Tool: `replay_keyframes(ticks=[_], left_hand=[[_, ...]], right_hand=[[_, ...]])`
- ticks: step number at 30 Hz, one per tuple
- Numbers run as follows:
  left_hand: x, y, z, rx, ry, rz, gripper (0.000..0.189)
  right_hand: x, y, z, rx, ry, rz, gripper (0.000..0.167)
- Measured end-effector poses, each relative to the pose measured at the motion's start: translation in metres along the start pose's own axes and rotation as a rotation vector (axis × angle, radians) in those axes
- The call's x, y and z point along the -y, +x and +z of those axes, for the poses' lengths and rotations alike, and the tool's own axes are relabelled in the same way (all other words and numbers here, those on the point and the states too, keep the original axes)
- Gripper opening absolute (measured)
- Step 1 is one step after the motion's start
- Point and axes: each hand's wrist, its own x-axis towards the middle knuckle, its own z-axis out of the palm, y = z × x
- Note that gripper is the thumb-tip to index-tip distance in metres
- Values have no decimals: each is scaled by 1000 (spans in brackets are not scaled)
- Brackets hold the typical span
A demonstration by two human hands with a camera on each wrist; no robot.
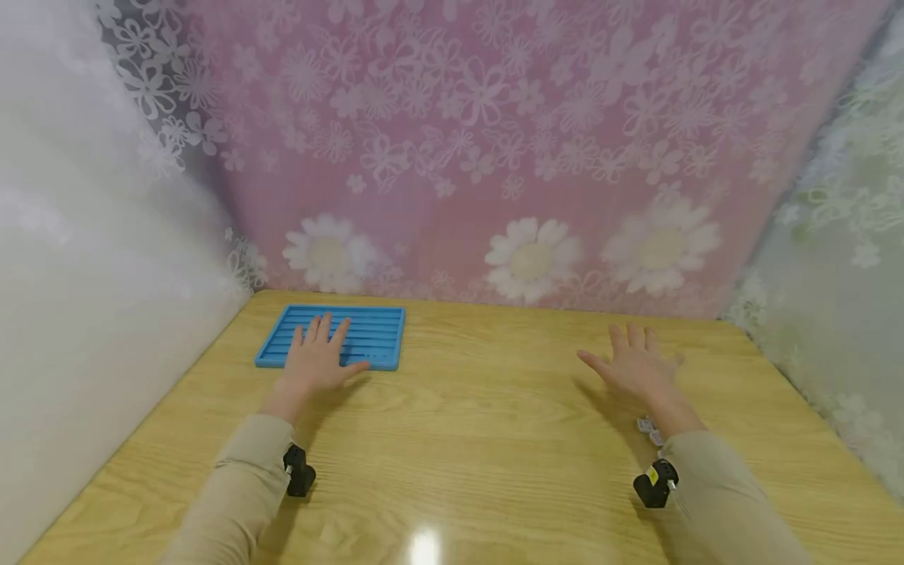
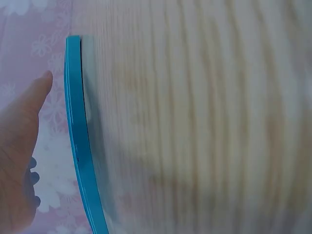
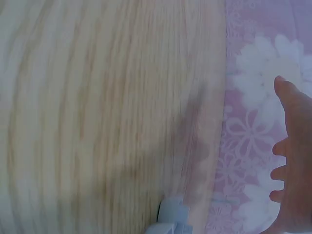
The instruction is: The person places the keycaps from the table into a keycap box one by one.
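Note:
In the head view a blue rectangular tray (image 1: 384, 357) with long parallel ridges lies at the back left of the table. My left hand (image 1: 315, 362), fingers spread, hovers over its near part and holds nothing. The left wrist view shows the tray's blue side wall (image 2: 80, 131) beside that hand. Over on the right, my right hand (image 1: 638, 369) is spread above the wood, casting a shadow, and it too holds nothing. Small pale pieces (image 1: 646, 425) lie beneath the right wrist, partly hidden by it; a pale grey piece (image 3: 174, 212) shows at the bottom of the right wrist view.
The wooden table (image 1: 466, 439) meets a pink floral backdrop (image 1: 438, 204) at its far edge. White panels (image 1: 92, 275) and a floral one (image 1: 840, 298) flank it left and right. A small black camera sits on each wrist, the left (image 1: 299, 471) and the right (image 1: 655, 483).

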Motion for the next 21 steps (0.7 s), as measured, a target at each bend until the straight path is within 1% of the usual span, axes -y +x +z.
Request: replay_keyframes(ticks=[2,5,10,14,18,21], left_hand=[[7,-1,-2,-1,10,-5,92],[20,-4,-4,-1,38,-13,88],[41,-10,-10,-28,54,-8,74],[56,-15,-15,-34,39,-15,70],[66,-19,-21,-39,55,-20,68],[72,-22,-25,-43,64,-11,67]], right_hand=[[8,3,0,5,-14,-6,104],[20,6,2,-3,-40,-37,100],[47,13,8,-66,-58,-116,81],[75,20,14,-97,-55,-162,69],[104,26,18,-111,-50,-208,63],[127,31,22,-118,-41,-250,61]])
